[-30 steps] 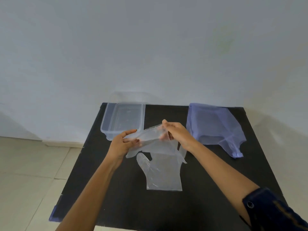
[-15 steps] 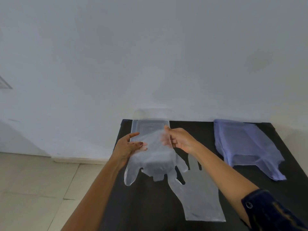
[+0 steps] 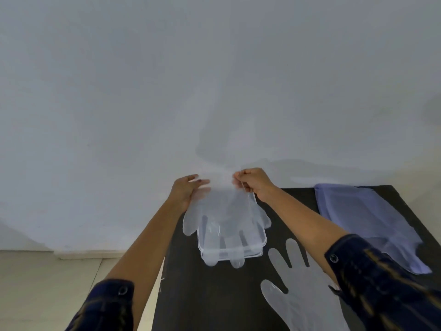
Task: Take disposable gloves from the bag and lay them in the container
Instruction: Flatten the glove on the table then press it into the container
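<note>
A clear disposable glove (image 3: 224, 216) hangs spread over the clear plastic container (image 3: 260, 244), its fingers drooping past the container's near rim. My left hand (image 3: 187, 188) pinches the glove's cuff at the left corner. The right corner of the cuff is pinched by my right hand (image 3: 251, 181), above the container's far end. A second clear glove (image 3: 298, 290) lies flat on the black table (image 3: 202, 295), near the front right. The pale purple bag (image 3: 362, 220) lies flat at the right.
A white wall rises directly behind the table's far edge. The table's left edge drops to a tiled floor (image 3: 47, 290). My dark sleeves frame the lower corners of the view.
Both hands have carried the held glove forward and over the container, spreading it out. The view has swung so the container now sits centred beneath the glove.
</note>
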